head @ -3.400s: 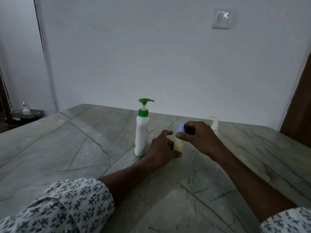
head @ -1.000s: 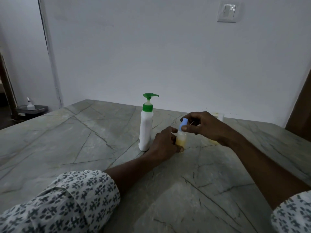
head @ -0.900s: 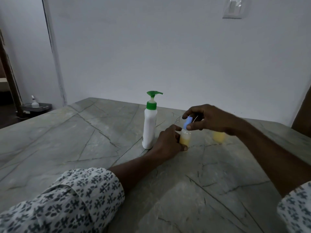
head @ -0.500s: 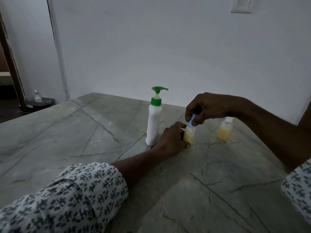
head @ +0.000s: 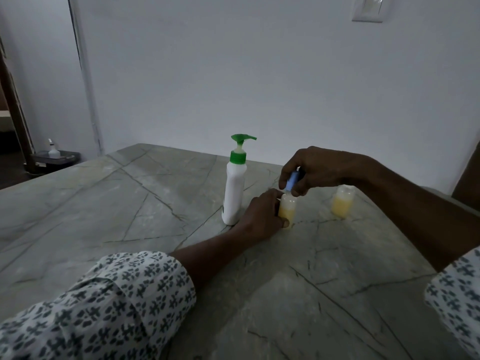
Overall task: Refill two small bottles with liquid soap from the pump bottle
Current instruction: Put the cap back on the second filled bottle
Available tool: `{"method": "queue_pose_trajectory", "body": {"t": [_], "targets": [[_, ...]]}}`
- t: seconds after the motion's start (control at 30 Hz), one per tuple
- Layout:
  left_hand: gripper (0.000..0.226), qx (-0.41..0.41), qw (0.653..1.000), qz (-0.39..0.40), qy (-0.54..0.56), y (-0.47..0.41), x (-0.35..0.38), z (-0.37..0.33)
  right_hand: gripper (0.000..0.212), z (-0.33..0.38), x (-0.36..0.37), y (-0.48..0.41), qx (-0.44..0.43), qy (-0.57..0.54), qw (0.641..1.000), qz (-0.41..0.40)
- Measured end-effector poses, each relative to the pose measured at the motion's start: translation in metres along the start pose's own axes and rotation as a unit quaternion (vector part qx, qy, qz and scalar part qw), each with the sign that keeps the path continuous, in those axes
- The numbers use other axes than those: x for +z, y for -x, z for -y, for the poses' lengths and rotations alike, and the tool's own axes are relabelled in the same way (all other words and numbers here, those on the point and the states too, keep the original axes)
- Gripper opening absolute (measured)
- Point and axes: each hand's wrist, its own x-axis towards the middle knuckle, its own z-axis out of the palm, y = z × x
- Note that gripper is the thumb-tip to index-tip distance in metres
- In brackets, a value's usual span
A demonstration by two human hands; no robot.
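Note:
A white pump bottle [head: 233, 193] with a green pump head stands upright on the grey stone table [head: 130, 216]. Just right of it, my left hand [head: 259, 216] grips a small clear bottle [head: 287, 207] partly filled with yellow liquid, standing on the table. My right hand [head: 317, 170] holds a blue cap [head: 292, 181] tilted over that bottle's mouth. A second small bottle [head: 342, 201] with yellow liquid stands uncapped farther right, behind my right forearm.
A white wall runs along the table's far edge, with a switch plate [head: 367, 7] high on the right. At far left, off the table, a small white bottle [head: 53, 150] sits on a dark tray. Both my sleeves are patterned.
My right hand lifted slightly and tipped the blue cap over the held bottle. The camera shifted, so the second small bottle now shows fully. My left hand kept its grip.

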Motion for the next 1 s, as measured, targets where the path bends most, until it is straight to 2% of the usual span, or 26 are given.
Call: {"method": "queue_pose_trajectory", "body": {"t": [0.13, 0.23, 0.33, 0.43, 0.5, 0.57, 0.63, 0.7, 0.77, 0.83, 0.87, 0.93, 1.0], "targets": [[0.06, -0.004, 1.0, 0.001, 0.001, 0.0, -0.001, -0.001, 0.025, -0.001, -0.001, 0.001, 0.003, -0.003, 1.0, 0.007], [0.059, -0.005, 1.0, 0.003, -0.002, 0.001, -0.001, -0.002, 0.018, 0.001, 0.0, -0.004, -0.004, 0.017, 1.0, 0.018], [0.06, -0.008, 1.0, 0.0, 0.004, 0.001, -0.001, -0.002, 0.009, 0.004, -0.001, -0.009, 0.027, 0.042, 0.998, 0.037], [0.068, -0.002, 1.0, -0.004, 0.022, 0.002, -0.001, -0.002, 0.038, 0.009, 0.002, -0.011, 0.071, 0.08, 0.993, 0.046], [0.072, -0.001, 1.0, 0.0, 0.027, 0.003, -0.001, -0.002, 0.056, 0.01, 0.006, -0.012, 0.083, 0.11, 0.99, 0.015], [0.063, -0.013, 1.0, 0.003, 0.028, 0.004, -0.002, -0.004, 0.063, 0.009, 0.004, -0.009, 0.102, 0.066, 0.993, -0.001], [0.062, -0.014, 0.999, -0.001, 0.035, 0.003, -0.001, -0.003, 0.051, 0.005, -0.002, -0.001, 0.088, -0.012, 0.996, 0.02], [0.06, -0.014, 1.0, -0.001, 0.028, 0.003, -0.002, -0.002, 0.037, -0.002, -0.003, 0.006, 0.026, -0.059, 0.998, 0.029], [0.059, -0.013, 1.0, 0.001, 0.022, 0.002, -0.003, -0.003, 0.023, -0.008, 0.003, 0.01, -0.013, -0.063, 0.998, 0.004], [0.06, -0.012, 1.0, 0.001, 0.021, 0.002, -0.002, -0.002, 0.007, -0.01, 0.01, 0.009, -0.005, -0.069, 0.997, -0.02], [0.061, -0.013, 1.0, 0.0, 0.022, 0.002, -0.001, -0.003, 0.01, -0.009, 0.013, 0.007, 0.007, -0.054, 0.998, -0.03], [0.065, -0.015, 0.999, 0.0, 0.028, 0.002, -0.001, -0.002, 0.036, -0.006, 0.019, 0.0, 0.04, 0.046, 0.996, -0.064], [0.068, -0.016, 0.999, 0.0, 0.033, 0.003, -0.001, -0.002, 0.057, -0.005, 0.028, -0.005, 0.082, 0.156, 0.977, -0.119]]}}
